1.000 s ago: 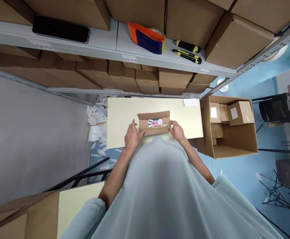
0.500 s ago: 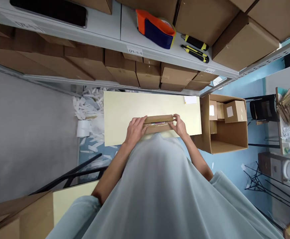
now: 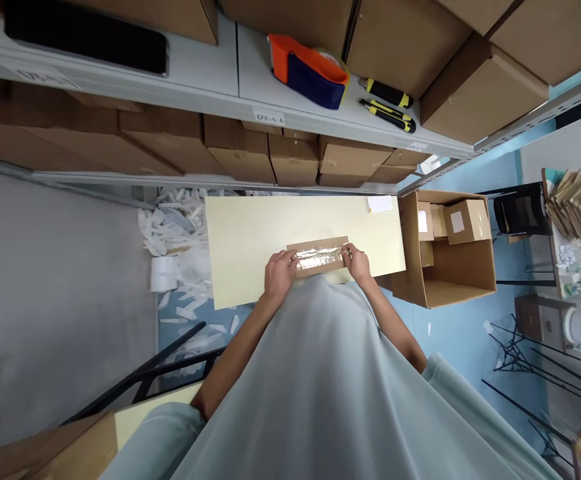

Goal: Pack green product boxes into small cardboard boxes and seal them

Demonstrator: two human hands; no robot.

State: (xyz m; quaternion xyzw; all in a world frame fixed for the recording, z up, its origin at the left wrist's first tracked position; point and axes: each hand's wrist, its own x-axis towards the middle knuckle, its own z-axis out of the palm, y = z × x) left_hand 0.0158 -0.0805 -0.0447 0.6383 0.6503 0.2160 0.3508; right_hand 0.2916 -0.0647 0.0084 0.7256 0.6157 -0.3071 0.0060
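Observation:
A small, flat cardboard box lies near the front edge of the pale yellow table. Shiny, wrinkled clear tape runs lengthwise over its top, where the flaps meet. My left hand grips the left end, its fingers curled onto the taped top. At the opposite end my right hand holds the box, thumb and fingers pinched near the tape's end. The box's contents are hidden.
A large open carton with several small boxes stands right of the table. Above, a shelf carries a phone, a tape dispenser and two cutters. White scraps are heaped on the left.
The gap between the box's flaps, with something colourful showing inside, has closed. Tape now lies flat across the top. Both hands remain at the ends.

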